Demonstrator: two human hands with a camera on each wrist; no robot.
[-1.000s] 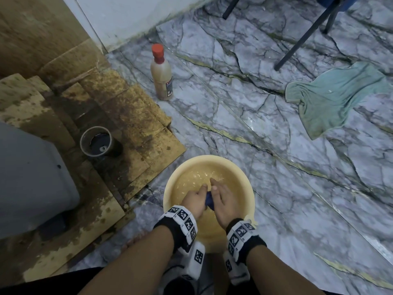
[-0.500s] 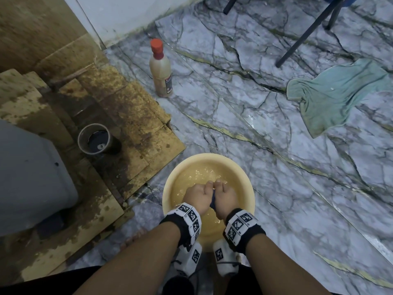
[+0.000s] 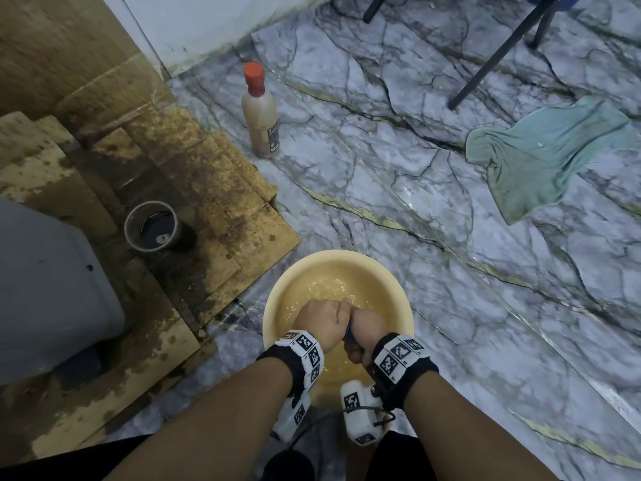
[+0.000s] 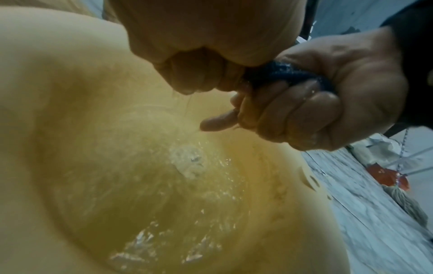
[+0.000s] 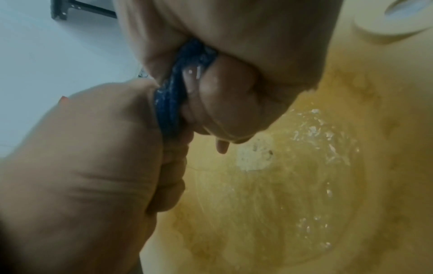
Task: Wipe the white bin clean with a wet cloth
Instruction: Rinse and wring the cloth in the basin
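White bin (image 3: 52, 289) at far left on stained boards. Left hand (image 3: 321, 322) grip fisted round dark blue cloth (image 5: 171, 103) above yellow basin (image 3: 277, 293) of water; right hand (image 3: 364, 329) grip fisted round same twisted cloth, knuckles touching. Teal rag (image 3: 541, 154) far right on floor.

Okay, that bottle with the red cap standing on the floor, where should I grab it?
Grip the bottle around its narrow neck just under the red cap, coming from above. It stands upright with open floor around it.
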